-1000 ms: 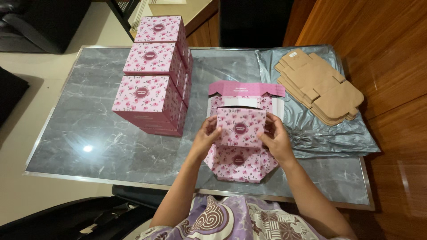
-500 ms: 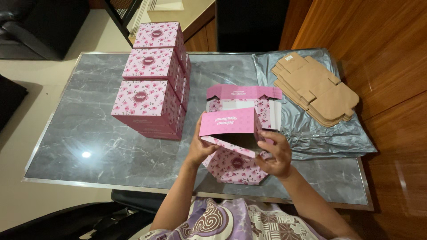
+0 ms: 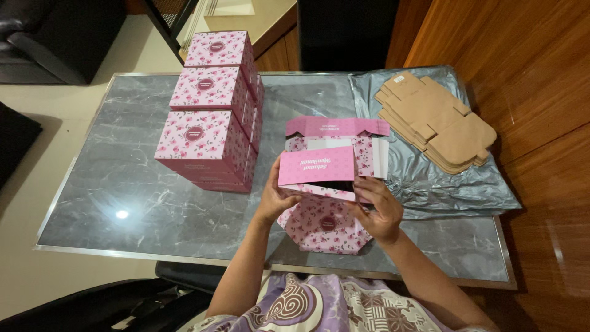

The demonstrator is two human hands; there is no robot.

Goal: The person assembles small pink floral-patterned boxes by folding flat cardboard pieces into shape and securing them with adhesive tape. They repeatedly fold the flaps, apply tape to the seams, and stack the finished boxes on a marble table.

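While both hands grip the half-folded pink floral cardboard box, left hand and right hand curl their fingers round its sides, lid flap up. Beyond the fingertips, finished pink floral boxes stack on the grey marble desk; flat brown cardboard blanks wait unfolded.

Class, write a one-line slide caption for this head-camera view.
Two bare hands, left hand and right hand, fold a pink floral box on a marble table beside finished boxes.
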